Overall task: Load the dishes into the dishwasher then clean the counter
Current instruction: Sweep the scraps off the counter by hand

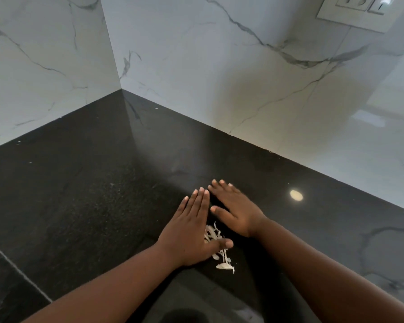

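1. Both forearms reach in from the near edge of the counter [84,206], a black polished stone top that runs back into a corner between two marble walls [196,61].
2. Left hand [191,231]: flat, palm down on the counter, fingers straight and held together, thumb spread out to the right. It grips nothing.
3. Right hand [237,210]: also flat and palm down, fingers straight and slightly spread, thumb pointing left. It holds nothing either.
4. The two hands lie side by side near the middle of the counter, their fingertips almost meeting and their wrists apart (a rough wedge shape).
5. Scraps [216,238], pale and flaky, sit in a small heap on the counter inside that wedge; the left thumb lies across the heap, and a few pieces trail toward the near edge.
6. A few tiny pale specks lie along the back edges where the counter meets the walls.
7. A round spot of reflected light [296,195] shows on the counter to the right of the hands.
8. A white socket plate [359,12] is set in the right wall, at the upper right corner of view.
9. No dishes or dishwasher are in view.
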A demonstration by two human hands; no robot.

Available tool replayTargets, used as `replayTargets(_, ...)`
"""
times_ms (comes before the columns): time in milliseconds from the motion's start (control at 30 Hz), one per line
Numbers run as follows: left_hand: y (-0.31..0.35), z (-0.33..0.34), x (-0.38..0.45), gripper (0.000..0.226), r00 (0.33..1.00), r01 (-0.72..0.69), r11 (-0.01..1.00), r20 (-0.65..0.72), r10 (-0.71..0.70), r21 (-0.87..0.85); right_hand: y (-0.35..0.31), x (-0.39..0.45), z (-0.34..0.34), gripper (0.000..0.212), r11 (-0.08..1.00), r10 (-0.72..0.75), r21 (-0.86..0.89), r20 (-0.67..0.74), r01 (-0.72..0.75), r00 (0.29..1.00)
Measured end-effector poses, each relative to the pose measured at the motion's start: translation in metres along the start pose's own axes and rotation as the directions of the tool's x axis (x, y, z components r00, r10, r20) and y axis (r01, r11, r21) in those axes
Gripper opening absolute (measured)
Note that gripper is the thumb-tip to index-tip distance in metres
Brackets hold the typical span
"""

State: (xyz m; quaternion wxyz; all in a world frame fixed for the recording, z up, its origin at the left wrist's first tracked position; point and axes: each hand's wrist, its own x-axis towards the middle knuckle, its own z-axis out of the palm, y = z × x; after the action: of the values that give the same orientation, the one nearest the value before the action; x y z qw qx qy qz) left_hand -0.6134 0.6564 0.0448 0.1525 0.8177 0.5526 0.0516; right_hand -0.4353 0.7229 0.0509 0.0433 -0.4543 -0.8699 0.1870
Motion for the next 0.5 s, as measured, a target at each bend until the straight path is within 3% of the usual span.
replayTargets(100, 0.001, -0.001, 0.006, 0.119, 0.996, -0.088, 0.96, -0.017, 0.087, -0.267, -0.011, -0.022, 0.009, 0.074, 0.973, -0.121, 0.201, 0.012, 0.116, 0.993)
replayTargets(133, -0.001, -0.003, 0.004, 0.118, 0.994, -0.105, 0.892, -0.044, 0.096, -0.439, -0.014, -0.03, 0.01, 0.07, 0.945, -0.122, 0.306, 0.008, 0.113, 0.993)
replayTargets(200, -0.008, -0.007, -0.001, 0.102, 0.992, -0.106, 0.627, -0.123, 0.016, -0.772, -0.017, -0.048, 0.007, 0.061, 0.82, -0.025, 0.572, -0.008, 0.025, 1.0)
replayTargets(233, -0.013, -0.009, -0.003, 0.092, 0.984, -0.125, 0.506, -0.173, -0.049, -0.853, -0.019, -0.058, 0.004, 0.058, 0.74, 0.043, 0.673, -0.027, -0.014, 0.999)
replayTargets(300, -0.024, -0.015, -0.001, 0.087, 0.955, -0.159, 0.422, -0.247, -0.162, -0.892, -0.022, -0.076, 0.001, 0.051, 0.651, 0.19, 0.758, -0.109, -0.042, 0.976)
replayTargets(400, -0.033, -0.02, 0.002, 0.104, 0.971, -0.112, 0.511, -0.204, -0.127, -0.853, -0.032, -0.098, 0.008, 0.049, 0.749, 0.369, 0.634, -0.154, -0.195, 0.917)
replayTargets(500, -0.018, -0.014, 0.0, 0.117, 0.999, -0.029, 0.817, -0.042, 0.006, -0.575, -0.051, -0.101, 0.027, 0.102, 0.948, 0.307, 0.103, -0.06, -0.3, 0.95)
